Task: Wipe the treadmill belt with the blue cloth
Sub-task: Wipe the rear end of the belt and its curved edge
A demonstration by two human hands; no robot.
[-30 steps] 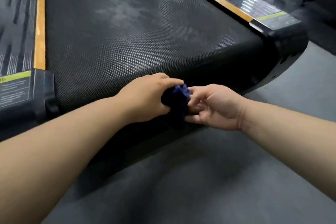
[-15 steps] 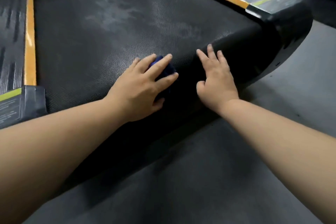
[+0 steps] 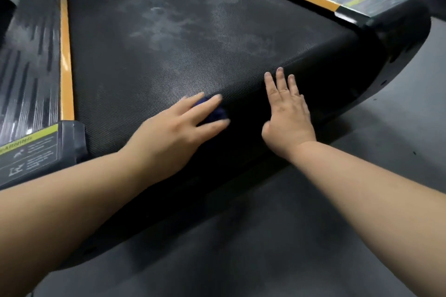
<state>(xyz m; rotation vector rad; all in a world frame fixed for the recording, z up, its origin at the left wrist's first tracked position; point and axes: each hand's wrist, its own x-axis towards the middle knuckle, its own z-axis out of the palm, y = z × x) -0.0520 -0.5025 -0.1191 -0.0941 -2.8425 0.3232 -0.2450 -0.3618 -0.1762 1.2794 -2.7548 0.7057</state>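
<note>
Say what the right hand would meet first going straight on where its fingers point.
Nothing but treadmill belt: the right hand lies flat on its rounded end, fingers pointing toward a pale dusty patch; the way looks free.

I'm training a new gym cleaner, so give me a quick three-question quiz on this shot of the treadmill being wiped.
1. True or false: the right hand presses the small dark blue cloth onto the black textured treadmill belt.
2. The pale dusty smudges lie: A) farther up the belt than both hands; B) under the right hand; C) nearer the camera than both hands.
3. Fill in: the long narrow strip edging the belt is coloured ___.

Key:
1. False. The left hand presses the cloth with straight fingers; the right hand lies flat on bare belt.
2. A.
3. Orange.
</note>
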